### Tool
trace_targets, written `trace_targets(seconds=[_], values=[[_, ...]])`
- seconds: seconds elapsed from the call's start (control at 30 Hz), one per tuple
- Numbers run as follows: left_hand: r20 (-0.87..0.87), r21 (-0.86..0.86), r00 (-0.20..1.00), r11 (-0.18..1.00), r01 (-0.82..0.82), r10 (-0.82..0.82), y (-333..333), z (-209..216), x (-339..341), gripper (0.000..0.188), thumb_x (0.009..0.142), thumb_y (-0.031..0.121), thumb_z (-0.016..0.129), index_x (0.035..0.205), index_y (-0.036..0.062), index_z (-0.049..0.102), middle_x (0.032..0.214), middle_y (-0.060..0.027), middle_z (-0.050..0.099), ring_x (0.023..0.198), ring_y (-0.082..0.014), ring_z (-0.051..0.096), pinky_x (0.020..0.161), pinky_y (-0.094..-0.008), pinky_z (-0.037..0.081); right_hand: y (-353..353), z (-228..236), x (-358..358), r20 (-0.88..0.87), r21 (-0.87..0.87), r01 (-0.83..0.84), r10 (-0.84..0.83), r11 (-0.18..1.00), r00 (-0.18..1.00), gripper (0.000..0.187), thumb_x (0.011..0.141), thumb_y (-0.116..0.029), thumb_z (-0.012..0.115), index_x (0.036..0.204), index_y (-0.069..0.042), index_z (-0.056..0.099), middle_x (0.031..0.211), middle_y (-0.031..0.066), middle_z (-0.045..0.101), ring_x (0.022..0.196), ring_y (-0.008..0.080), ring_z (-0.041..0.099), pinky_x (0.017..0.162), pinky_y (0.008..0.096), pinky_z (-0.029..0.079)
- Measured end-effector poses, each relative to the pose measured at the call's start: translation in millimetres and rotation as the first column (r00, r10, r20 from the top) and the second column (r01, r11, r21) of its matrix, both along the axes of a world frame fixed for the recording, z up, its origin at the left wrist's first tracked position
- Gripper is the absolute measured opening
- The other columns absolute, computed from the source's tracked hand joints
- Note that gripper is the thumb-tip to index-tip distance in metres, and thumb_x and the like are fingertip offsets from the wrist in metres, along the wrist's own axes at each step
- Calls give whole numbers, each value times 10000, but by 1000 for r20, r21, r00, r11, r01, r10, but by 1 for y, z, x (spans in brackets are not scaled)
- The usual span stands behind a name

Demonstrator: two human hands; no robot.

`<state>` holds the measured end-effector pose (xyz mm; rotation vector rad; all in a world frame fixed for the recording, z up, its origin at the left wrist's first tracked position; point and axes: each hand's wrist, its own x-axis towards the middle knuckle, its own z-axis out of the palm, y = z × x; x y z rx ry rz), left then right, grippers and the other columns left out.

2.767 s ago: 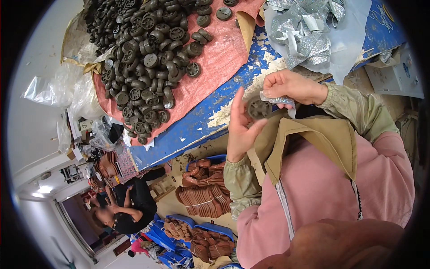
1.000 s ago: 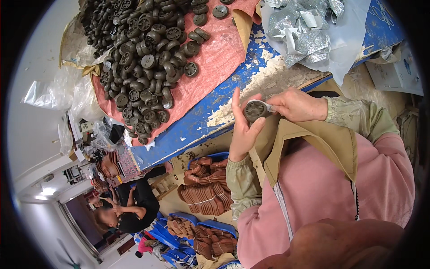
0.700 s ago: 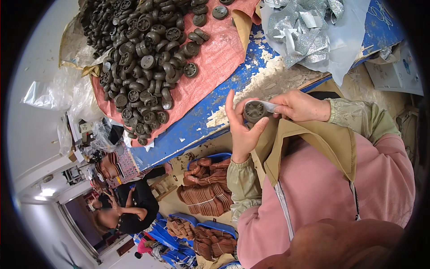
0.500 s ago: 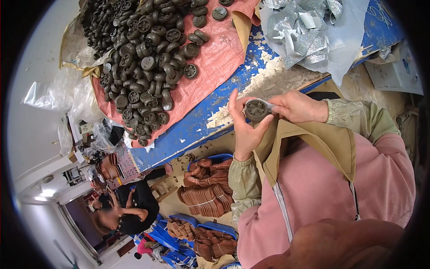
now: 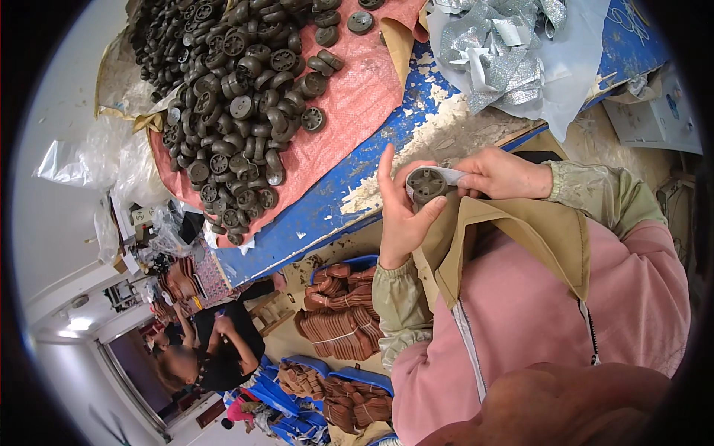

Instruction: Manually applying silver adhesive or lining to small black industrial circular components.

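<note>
In front of my chest, my left hand (image 5: pixel 405 219) grips a dark olive-brown small wheel (image 5: pixel 429 186) with spoke-like cut-outs. The thumb presses its lower rim, other fingers pass behind it and the index finger points up. A pale grey strip (image 5: pixel 448 176) lies along the wheel's upper edge and runs off to the right. Its free end is pinched between the thumb and fingers of my right hand (image 5: pixel 500 175). How far the strip goes round the back of the wheel is hidden by my left fingers.
A large heap of similar wheels (image 5: pixel 245 104) lies on a pink woven sheet (image 5: pixel 342 123) over a worn blue table (image 5: pixel 312 236). Silvery glittery pieces (image 5: pixel 494 59) rest on white plastic at the far right. Blue crates with brown bundled pieces (image 5: pixel 338 327) stand below; other people work at the lower left.
The wheel has turned a little in my left hand, and my right hand has drawn slightly right, so more of the strip shows. A person in black has moved their arms.
</note>
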<state>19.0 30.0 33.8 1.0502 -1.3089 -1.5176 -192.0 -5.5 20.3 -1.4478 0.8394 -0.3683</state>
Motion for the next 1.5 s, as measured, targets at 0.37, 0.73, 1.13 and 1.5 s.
trace_targets(seconds=[0.37,0.73,1.13,1.5], values=[[305,-297,952,953,64,31,-6,-12,-11,952,745,103,752,1454,55,119,1199,-136,451,1106,-225,486,948,-331,400,-1,8,9,-121,-285,7,-43,959,992,179,897,-113,493,905,24,607,743,161,652,685,276,647,653,393,489],[-31,-46,999,999,-18,16,-7,1,-1,884,803,101,673,1453,73,74,1221,-204,514,1108,-251,527,961,-360,416,-6,8,-13,-35,70,59,-57,996,998,186,939,-137,526,942,23,620,771,57,662,709,114,622,651,262,503],[40,-241,981,955,-174,188,-8,-20,-21,819,756,14,696,1398,51,190,1199,-141,469,1049,-204,519,919,-329,427,4,4,0,-84,-409,69,-113,910,990,185,894,-152,529,788,-4,564,671,136,632,638,319,631,600,417,478],[-166,17,986,1000,6,-3,-11,-5,-9,806,857,151,615,1471,39,105,1305,-180,450,1178,-245,475,1020,-361,359,-4,18,-7,-66,-203,86,-101,975,993,177,894,-145,543,859,11,620,708,126,646,657,250,635,613,360,487]])
